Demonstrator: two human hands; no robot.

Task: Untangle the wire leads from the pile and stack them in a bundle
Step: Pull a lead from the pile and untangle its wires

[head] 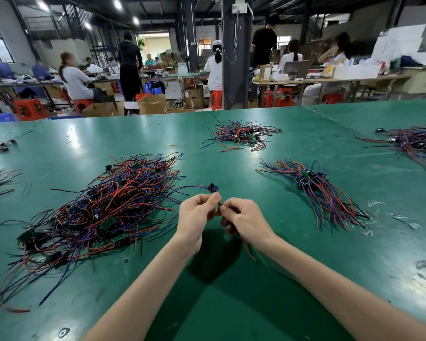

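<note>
Much of the wire lead is buried in curled fingers. Showing: its dark connector just beyond the fingertips, and a red tail under the right wrist. Heap at far right is cut by the frame edge. Left hand and right hand are nearly touching, both pinching the lead above the green table. Tangled pile lies just left, the bundle right, apart.

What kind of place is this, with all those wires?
Most likely a small factory workshop. Piles of wire leads lie on a long green table, other people sit working on red stools, and cardboard boxes stand on the floor.
</note>
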